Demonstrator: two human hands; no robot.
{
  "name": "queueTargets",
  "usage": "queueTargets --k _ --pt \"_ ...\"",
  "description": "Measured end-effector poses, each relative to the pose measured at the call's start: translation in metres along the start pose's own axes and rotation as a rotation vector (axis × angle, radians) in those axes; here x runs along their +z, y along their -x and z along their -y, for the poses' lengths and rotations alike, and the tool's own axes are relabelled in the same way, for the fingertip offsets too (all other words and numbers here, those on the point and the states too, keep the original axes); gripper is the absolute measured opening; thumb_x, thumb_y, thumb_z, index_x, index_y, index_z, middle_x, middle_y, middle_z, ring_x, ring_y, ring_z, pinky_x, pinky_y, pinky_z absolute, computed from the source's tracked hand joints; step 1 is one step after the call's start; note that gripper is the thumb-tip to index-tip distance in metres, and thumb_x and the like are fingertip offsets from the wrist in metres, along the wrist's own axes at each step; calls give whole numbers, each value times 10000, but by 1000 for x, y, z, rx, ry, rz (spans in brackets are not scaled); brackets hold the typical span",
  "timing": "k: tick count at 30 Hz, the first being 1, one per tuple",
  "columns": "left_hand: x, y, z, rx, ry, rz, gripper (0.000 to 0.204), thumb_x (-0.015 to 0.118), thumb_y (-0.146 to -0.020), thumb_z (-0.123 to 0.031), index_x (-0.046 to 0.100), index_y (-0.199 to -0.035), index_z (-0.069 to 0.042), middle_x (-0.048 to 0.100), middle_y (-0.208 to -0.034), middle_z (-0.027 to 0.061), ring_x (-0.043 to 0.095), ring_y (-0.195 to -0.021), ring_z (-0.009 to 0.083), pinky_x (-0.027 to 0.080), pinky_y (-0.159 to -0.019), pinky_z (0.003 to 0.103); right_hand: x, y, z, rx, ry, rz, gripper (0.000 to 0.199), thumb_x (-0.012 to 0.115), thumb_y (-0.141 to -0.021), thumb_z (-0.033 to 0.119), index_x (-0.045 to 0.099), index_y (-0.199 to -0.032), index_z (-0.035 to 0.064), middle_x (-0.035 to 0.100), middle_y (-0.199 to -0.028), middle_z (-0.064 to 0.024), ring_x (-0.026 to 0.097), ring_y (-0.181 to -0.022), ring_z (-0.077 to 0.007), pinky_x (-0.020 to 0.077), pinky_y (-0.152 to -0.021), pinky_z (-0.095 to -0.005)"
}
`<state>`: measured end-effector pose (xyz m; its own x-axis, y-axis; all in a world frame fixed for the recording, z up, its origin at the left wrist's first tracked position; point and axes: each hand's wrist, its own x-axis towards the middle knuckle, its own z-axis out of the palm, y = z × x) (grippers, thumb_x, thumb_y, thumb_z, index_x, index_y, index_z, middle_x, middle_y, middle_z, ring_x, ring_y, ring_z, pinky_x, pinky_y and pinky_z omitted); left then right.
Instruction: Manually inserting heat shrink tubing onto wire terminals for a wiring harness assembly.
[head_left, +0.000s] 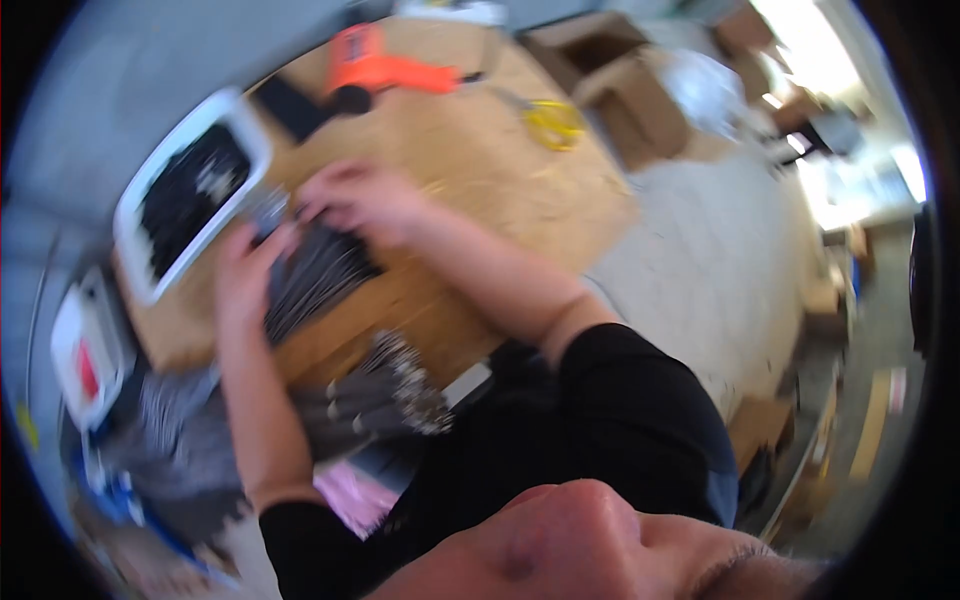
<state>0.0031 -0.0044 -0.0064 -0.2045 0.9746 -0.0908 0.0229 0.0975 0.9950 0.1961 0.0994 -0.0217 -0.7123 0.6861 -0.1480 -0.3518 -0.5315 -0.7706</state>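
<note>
- In the head view, the left hand [245, 272] is at the left edge of a bundle of dark grey strands [322, 275], thumb and fingers drawn fairly close; blur hides whether it grips anything.
- A small clear, shiny piece [268, 208] shows just beyond the left fingertips, near the bin; whether they touch it, I cannot tell.
- The right hand [365, 203] is over the far end of the same bundle, its fingers curled narrow; what, if anything, is pinched between them cannot be made out.
- The bundle lies on the wooden table [480, 180], near its front edge and between the two hands.
- A white bin [259, 150] of black pieces stands just left of the hands.
- Beyond them are a flat black item [288, 107], an orange pistol-shaped tool [390, 72] and, farther right, scissors with yellow handles [553, 125].
- More grey bundles [345, 405] with pale ends lie below the table edge, close to the person's body.
- Open cardboard boxes [635, 112] stand past the table's far right side.
</note>
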Motion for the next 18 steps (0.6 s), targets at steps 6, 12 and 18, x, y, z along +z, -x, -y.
queueTargets --k 6,12,18 --pt "-3 -4 -1 -20 18 -34 262 780 -872 -199 742 -1035 2 696 -836 11 612 -753 80 487 -707 250 6 1 18 -88 182 -124 142 732 -914 104 703 -1005 -2 654 -808 -23 489 -592 -48 321 -486 -195" --pt "-7 -2 -3 5 61 35 189 743 -889 -97 719 -1015 42 690 -821 35 625 -739 94 499 -693 236 21 3 13 -114 313 -126 206 731 -910 79 701 -1086 -24 625 -812 12 470 -611 -30 321 -509 -177" --pt "-9 -2 2 -20 83 24 196 737 -897 -99 726 -1038 36 716 -856 50 632 -734 95 520 -699 244 25 1 8 -150 357 -109 201 712 -920 65 700 -1099 -26 582 -751 41 457 -600 -25 317 -510 -183"
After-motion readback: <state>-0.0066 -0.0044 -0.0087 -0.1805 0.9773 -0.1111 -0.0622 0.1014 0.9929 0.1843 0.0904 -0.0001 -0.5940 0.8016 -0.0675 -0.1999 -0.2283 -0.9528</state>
